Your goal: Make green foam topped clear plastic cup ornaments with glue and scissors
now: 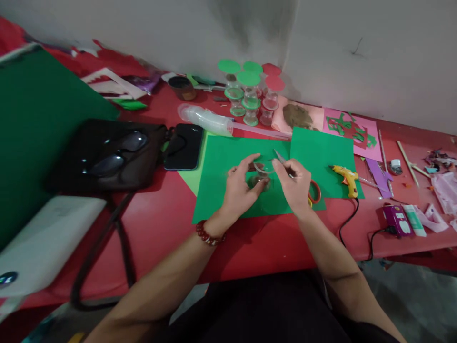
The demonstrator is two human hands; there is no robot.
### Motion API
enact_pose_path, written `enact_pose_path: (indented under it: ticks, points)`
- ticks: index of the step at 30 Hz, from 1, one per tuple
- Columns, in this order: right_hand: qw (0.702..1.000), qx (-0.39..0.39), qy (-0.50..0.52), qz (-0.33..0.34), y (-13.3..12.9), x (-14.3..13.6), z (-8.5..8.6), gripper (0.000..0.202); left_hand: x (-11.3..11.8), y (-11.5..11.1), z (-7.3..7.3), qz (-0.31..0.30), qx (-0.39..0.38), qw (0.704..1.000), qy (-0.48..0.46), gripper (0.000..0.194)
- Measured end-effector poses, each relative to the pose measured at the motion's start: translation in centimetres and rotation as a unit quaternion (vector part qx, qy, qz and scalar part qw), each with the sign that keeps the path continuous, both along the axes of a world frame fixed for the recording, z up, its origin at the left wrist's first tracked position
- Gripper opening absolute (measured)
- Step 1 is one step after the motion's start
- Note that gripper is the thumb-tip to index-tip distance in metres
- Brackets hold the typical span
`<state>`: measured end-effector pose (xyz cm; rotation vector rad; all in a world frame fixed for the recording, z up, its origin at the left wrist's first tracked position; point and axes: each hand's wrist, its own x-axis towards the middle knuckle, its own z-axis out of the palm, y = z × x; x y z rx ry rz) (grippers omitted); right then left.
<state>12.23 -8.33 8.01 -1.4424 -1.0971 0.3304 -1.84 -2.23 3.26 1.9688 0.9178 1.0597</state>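
Note:
My left hand [243,185] is closed around a small clear plastic hourglass shape [263,167] with a flared rim and brownish contents in its lower part. It is held upright above a green sheet [217,176]. Beside its rim is my right hand [293,181], fingers pinched, with scissors [314,191] in it. A pointed blade sticks out past the fingers, up and to the left, while the red and yellow handles show behind the palm. Whether the right fingertips also touch the rim I cannot tell.
Several clear hourglass shapes with green and red discs [249,78] stand by the wall. Right lie a yellow glue gun [347,178], brown sand on pink paper [297,116] and a purple box [398,220]. Left are stacked plastic cups [209,119], a phone [183,146] and a dark bag [74,162].

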Motion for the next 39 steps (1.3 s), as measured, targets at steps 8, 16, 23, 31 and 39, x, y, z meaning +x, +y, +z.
enact_pose_path:
  ticks: [8,16,23,31,39]
  points:
    - [0.996,-0.073,0.008,0.053,-0.2,0.1,0.2,0.022,-0.1,-0.3,0.1,0.045,0.085,0.992,0.083,0.050]
    - [0.991,-0.097,-0.051,0.075,-0.1,0.9,-0.1,0.035,0.2,-0.4,-0.3,0.048,0.081,0.993,0.075,0.050]
    - [0.989,-0.083,-0.076,0.096,-0.3,0.8,0.2,0.036,0.0,-0.2,-0.2,0.035,0.063,0.996,0.052,0.053]
    - [0.987,-0.102,-0.026,0.119,-0.2,1.4,0.1,0.037,0.2,-0.1,-0.1,0.022,0.001,0.999,0.023,0.055]
    - [0.908,-0.034,-0.410,0.081,-1.0,0.0,-0.1,0.035,-0.3,0.2,-0.2,0.037,0.027,0.999,0.028,0.059]
